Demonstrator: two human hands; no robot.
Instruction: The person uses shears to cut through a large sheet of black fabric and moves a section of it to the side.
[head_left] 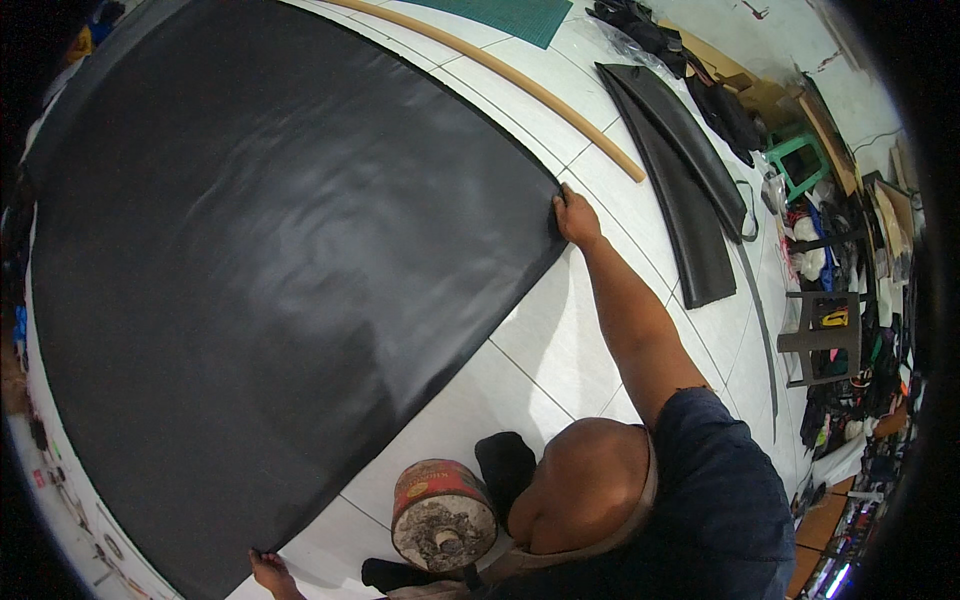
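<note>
A large black sheet (pixel 330 230) with a smooth, slightly glossy face, like synthetic leather, lies spread over the floor and fills the left and middle of the view. My right hand (pixel 577 217) is closed on its right corner, with the arm stretched forward. At the near corner, low in the view, my left hand (pixel 271 571) grips the sheet's edge, fingers on top. The sheet shows faint ripples in the middle. Between my arms, close to my bent knee, stands a round tin (pixel 443 512) with a red label and a crusted, stained top.
White tiles (pixel 540 360) make the floor. Beyond the sheet lie a long cardboard tube (pixel 520 88) and a green cutting mat (pixel 510 15). Folded black material (pixel 680 190) and a thin dark strip (pixel 763 310) lie at right, near a green stool (pixel 797 165), a dark stool (pixel 822 340) and clutter.
</note>
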